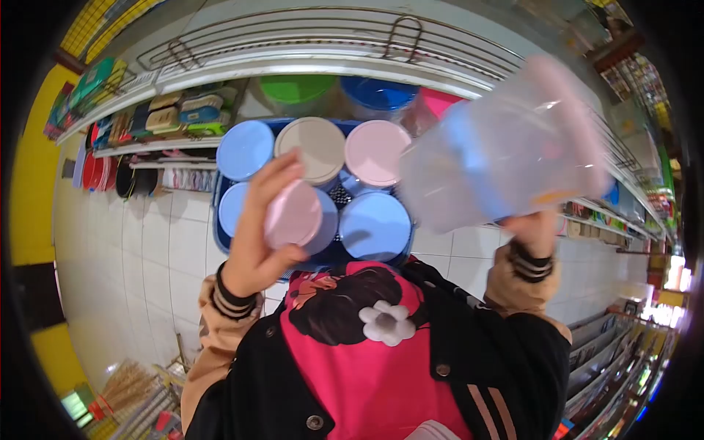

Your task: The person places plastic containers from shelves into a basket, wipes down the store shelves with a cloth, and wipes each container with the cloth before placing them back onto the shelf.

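My left hand curls its fingers and thumb around the side of a small pink-lidded container, over the blue basket. Raised at the right, a large clear plastic container with a pink lid and a blue band is tilted on its side, slightly blurred. My right hand grips it from below, with most fingers hidden behind it. In the basket stand several lidded containers: a beige lid, a pink lid, and blue lids show from above.
A metal shelf with a wire rail runs across just beyond the basket. Under it sit a green tub and a blue tub. Brushes fill the shelf at left. White floor tiles lie around the basket.
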`<move>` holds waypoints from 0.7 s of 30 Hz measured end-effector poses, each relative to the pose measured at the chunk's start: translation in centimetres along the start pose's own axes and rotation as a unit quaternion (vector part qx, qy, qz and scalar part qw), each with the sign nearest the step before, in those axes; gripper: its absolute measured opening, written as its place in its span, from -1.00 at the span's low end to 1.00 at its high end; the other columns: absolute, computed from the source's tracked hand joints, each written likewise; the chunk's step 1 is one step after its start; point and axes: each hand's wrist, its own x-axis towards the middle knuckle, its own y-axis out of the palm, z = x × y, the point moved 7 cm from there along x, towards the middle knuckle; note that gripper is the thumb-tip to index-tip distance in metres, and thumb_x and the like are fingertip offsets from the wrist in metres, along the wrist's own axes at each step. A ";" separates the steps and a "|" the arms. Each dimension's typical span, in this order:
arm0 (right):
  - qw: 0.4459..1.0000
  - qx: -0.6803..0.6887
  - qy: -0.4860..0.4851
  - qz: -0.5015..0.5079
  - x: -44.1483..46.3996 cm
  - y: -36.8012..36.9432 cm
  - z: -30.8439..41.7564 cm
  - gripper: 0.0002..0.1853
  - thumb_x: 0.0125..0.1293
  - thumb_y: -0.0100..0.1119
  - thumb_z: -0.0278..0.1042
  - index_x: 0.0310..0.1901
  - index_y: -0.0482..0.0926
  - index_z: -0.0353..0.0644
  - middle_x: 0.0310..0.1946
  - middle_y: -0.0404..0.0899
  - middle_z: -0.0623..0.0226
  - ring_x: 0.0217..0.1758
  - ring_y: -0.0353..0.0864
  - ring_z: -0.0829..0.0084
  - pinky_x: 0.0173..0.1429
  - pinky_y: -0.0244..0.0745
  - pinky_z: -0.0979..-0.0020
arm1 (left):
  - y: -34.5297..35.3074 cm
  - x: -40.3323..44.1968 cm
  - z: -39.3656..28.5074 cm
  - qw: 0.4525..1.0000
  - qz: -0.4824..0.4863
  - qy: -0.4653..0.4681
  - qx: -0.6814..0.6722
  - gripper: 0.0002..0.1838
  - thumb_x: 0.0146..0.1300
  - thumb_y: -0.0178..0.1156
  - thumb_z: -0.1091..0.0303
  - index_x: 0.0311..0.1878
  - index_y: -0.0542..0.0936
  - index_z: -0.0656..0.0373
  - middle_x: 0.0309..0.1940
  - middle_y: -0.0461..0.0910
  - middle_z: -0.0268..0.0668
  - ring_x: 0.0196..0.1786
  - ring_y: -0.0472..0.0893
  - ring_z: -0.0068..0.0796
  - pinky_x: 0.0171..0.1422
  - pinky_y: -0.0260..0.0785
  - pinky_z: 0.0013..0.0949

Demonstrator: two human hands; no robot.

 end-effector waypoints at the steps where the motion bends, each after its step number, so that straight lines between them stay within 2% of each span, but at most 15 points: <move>1: 0.992 -0.030 -0.087 0.088 0.8 4.3 0.4 -0.39 -0.21 0.51 -0.27 -0.06 0.48 -0.25 -0.05 0.47 0.21 0.01 0.48 0.35 0.10 0.37 0.27 | 0.9 0.4 -0.5 0.999 0.033 0.011 -0.016 -0.15 0.02 0.25 -0.12 0.24 0.24 0.28 0.26 0.19 0.05 0.32 0.18 -0.02 0.36 -0.04 -0.14; 3: 0.994 0.025 0.049 0.091 1.4 10.0 -0.4 -0.14 -0.25 0.54 -0.29 0.14 0.26 -0.14 0.12 0.31 0.17 0.20 0.33 0.36 0.24 0.23 0.27 | 2.8 0.9 -1.1 0.995 0.088 0.014 -0.044 0.04 -0.19 0.44 -0.02 0.31 0.12 0.22 0.30 0.11 0.03 0.33 0.15 -0.01 0.37 -0.04 -0.15; 4: 0.993 0.037 0.042 0.103 1.6 12.1 -0.2 -0.14 -0.25 0.54 -0.29 0.14 0.26 -0.14 0.12 0.31 0.17 0.20 0.33 0.36 0.24 0.23 0.27 | 3.2 0.8 -1.1 0.996 0.079 0.004 -0.031 0.04 -0.19 0.44 -0.02 0.31 0.12 0.22 0.30 0.11 0.03 0.33 0.15 -0.01 0.37 -0.04 -0.15; 6: 0.980 0.193 -0.020 0.052 1.9 13.9 0.5 0.15 -0.29 0.57 -0.34 0.26 -0.15 0.00 0.23 0.12 0.10 0.30 0.19 0.30 0.31 0.13 0.26 | 3.5 0.3 -0.5 0.998 0.036 -0.013 -0.050 0.19 -0.32 0.52 0.07 0.36 0.00 0.18 0.32 0.06 -0.01 0.35 0.12 -0.04 0.38 -0.03 -0.14; 7: 0.977 0.201 -0.022 0.061 2.1 14.5 0.7 0.15 -0.29 0.57 -0.34 0.26 -0.15 0.00 0.23 0.12 0.10 0.30 0.19 0.30 0.31 0.13 0.26 | 3.5 -0.1 -0.1 0.998 0.029 -0.020 -0.043 0.19 -0.32 0.52 0.07 0.36 0.00 0.18 0.32 0.06 -0.01 0.35 0.12 -0.04 0.38 -0.03 -0.14; 9: 0.974 0.201 -0.037 0.099 2.3 15.5 1.5 0.30 -0.32 0.58 -0.37 0.23 -0.41 0.05 0.23 0.10 0.04 0.32 0.15 0.19 0.32 0.12 0.20 | 3.3 -0.6 0.4 0.999 0.020 -0.021 -0.027 0.22 -0.33 0.53 0.10 0.37 -0.05 0.16 0.32 0.07 -0.04 0.36 0.11 -0.05 0.37 -0.01 -0.13; 10: 0.967 0.227 -0.051 0.102 2.5 15.6 1.7 0.28 -0.34 0.60 -0.34 0.25 -0.33 0.03 0.25 0.03 0.02 0.32 0.15 0.14 0.32 0.12 0.15 | 3.1 -0.7 0.4 0.999 0.017 -0.030 -0.036 0.22 -0.35 0.55 0.13 0.36 -0.03 0.17 0.31 0.09 -0.06 0.36 0.13 -0.07 0.36 -0.01 -0.14; 11: 0.966 0.230 -0.048 0.105 2.3 15.5 1.6 0.28 -0.34 0.60 -0.34 0.25 -0.33 0.03 0.25 0.03 0.02 0.32 0.15 0.14 0.32 0.12 0.15 | 2.8 -0.8 0.4 0.999 0.015 -0.034 -0.036 0.22 -0.35 0.55 0.13 0.36 -0.03 0.17 0.31 0.09 -0.06 0.36 0.13 -0.07 0.36 -0.01 -0.14; 13: 0.976 0.195 -0.064 0.078 2.1 14.0 1.2 0.29 -0.36 0.61 -0.32 0.26 -0.31 0.02 0.24 0.04 0.06 0.30 0.17 0.17 0.31 0.15 0.14 | 1.8 -0.9 0.4 0.998 -0.005 -0.026 -0.063 0.27 -0.44 0.58 0.11 0.35 -0.02 0.19 0.29 0.14 -0.08 0.34 0.17 -0.11 0.36 0.01 -0.15; 14: 0.977 0.185 -0.072 0.079 2.0 13.3 0.9 0.30 -0.37 0.62 -0.30 0.27 -0.30 0.02 0.24 0.04 0.08 0.29 0.18 0.18 0.30 0.17 0.14 | 0.3 -0.9 0.0 0.999 -0.017 -0.025 -0.016 0.34 -0.55 0.61 0.07 0.34 -0.02 0.21 0.26 0.19 -0.05 0.32 0.20 -0.11 0.37 0.00 -0.14; 15: 0.978 0.176 -0.080 0.079 1.9 12.5 0.6 0.31 -0.38 0.62 -0.29 0.27 -0.29 0.01 0.23 0.05 0.10 0.28 0.20 0.19 0.30 0.19 0.14 | -1.4 -1.5 0.0 0.998 -0.064 -0.017 -0.004 0.37 -0.58 0.62 0.04 0.34 -0.03 0.21 0.24 0.20 -0.02 0.31 0.22 -0.10 0.37 0.01 -0.11; 16: 0.982 0.183 -0.034 0.028 1.7 11.4 -0.1 0.30 -0.37 0.62 -0.29 0.28 -0.30 0.02 0.22 0.06 0.12 0.27 0.21 0.19 0.29 0.22 0.14 | -3.0 -2.0 0.1 0.994 -0.111 -0.008 0.007 0.39 -0.60 0.62 0.02 0.34 -0.05 0.21 0.23 0.21 0.01 0.30 0.23 -0.09 0.37 0.02 -0.09; 18: 0.990 0.136 -0.027 -0.027 1.4 9.7 -1.4 0.26 -0.32 0.60 -0.31 0.27 -0.29 0.06 0.21 0.07 0.13 0.25 0.24 0.21 0.25 0.29 0.16 | -6.0 -2.7 1.3 0.968 -0.241 -0.030 -0.061 0.43 -0.57 0.59 -0.06 0.34 -0.14 0.23 0.23 0.18 0.05 0.28 0.26 -0.11 0.31 0.17 -0.07; 19: 0.990 0.133 -0.026 -0.029 0.6 9.3 -2.2 0.26 -0.32 0.60 -0.31 0.27 -0.29 0.06 0.21 0.07 0.13 0.25 0.24 0.21 0.25 0.29 0.16 | -7.3 -2.8 2.2 0.960 -0.272 -0.050 -0.049 0.41 -0.55 0.58 -0.07 0.34 -0.14 0.22 0.24 0.17 0.04 0.27 0.26 -0.12 0.29 0.21 -0.10; 21: 0.999 -0.031 0.035 -0.007 -1.7 9.6 -4.7 0.16 -0.30 0.59 -0.31 0.24 -0.15 -0.01 0.15 0.15 0.15 0.24 0.25 0.21 0.24 0.29 0.16 | -8.7 -2.5 4.5 0.963 -0.257 -0.065 -0.044 0.31 -0.47 0.58 0.02 0.34 -0.04 0.21 0.24 0.17 0.00 0.26 0.28 -0.16 0.31 0.20 -0.16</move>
